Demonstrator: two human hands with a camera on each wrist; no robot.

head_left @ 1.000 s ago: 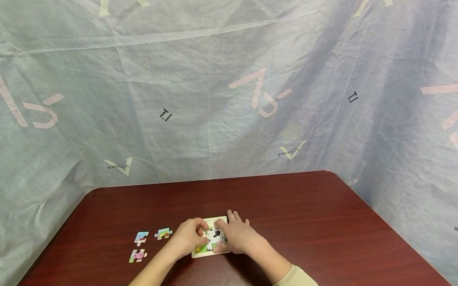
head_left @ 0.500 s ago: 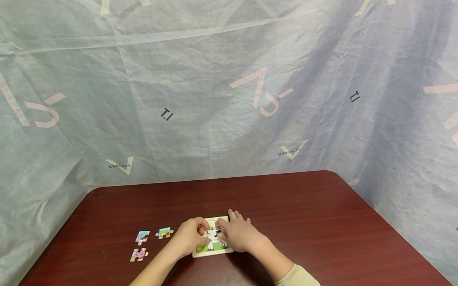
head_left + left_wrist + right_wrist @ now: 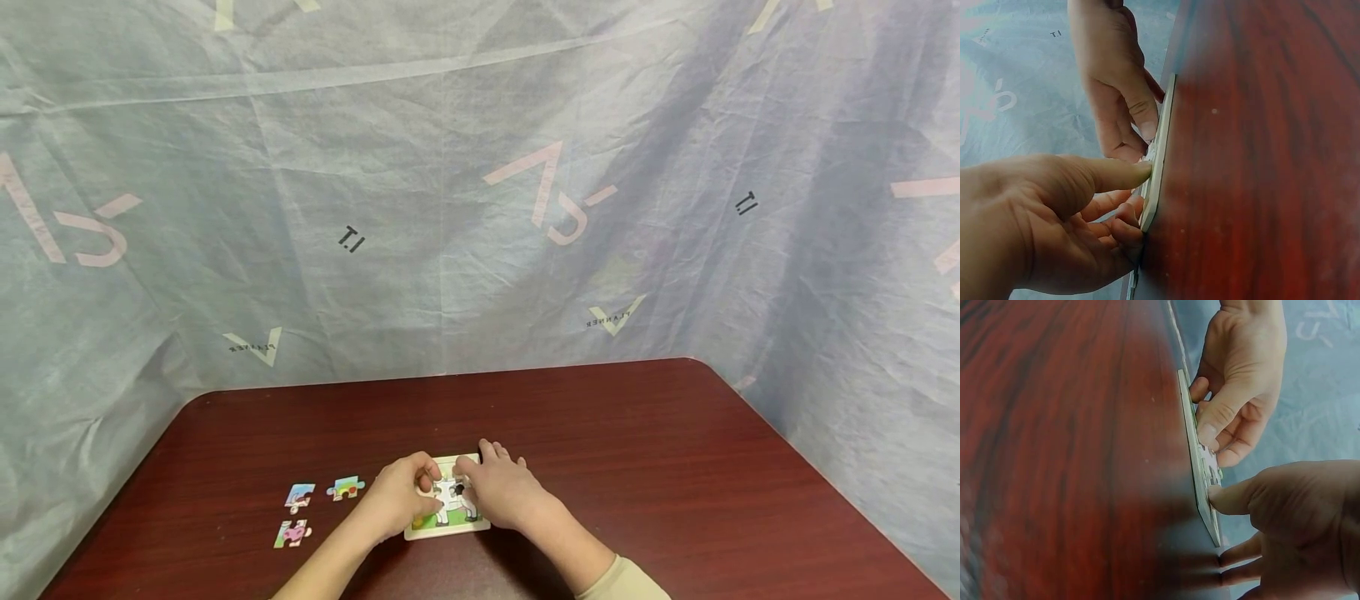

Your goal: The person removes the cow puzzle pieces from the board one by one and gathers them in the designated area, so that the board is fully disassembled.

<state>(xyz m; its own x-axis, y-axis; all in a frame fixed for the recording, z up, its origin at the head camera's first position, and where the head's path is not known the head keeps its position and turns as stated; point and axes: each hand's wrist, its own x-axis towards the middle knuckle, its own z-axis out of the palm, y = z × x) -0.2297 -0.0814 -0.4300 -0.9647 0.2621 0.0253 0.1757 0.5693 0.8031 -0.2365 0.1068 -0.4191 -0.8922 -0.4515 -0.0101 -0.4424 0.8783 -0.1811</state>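
Note:
A small framed puzzle [image 3: 450,530] with a cow picture lies on the table, its pale rim seen edge-on in the left wrist view. My left hand [image 3: 396,498] comes in from the left, thumb and bent index finger on either side of a white puzzle piece [image 3: 449,493] in the frame. From the right, my right hand [image 3: 506,492] lies over the far right corner. Its thumb [image 3: 1225,497] presses on the picture, while the outer fingers stretch past the rim. Fingers partly hide the pieces, so I cannot tell how flat they sit.
Three loose puzzle pieces lie left of the frame: a blue one [image 3: 300,496], a yellow-green one [image 3: 346,488] and a pink one [image 3: 292,533]. The dark red table [image 3: 600,433] ends at a grey cloth backdrop [image 3: 442,208] behind and at both sides.
My right thumb has moved up from the lower part of the picture toward the index finger, uncovering the cow's legs and the lower right corner. My left hand stays nearly in place.

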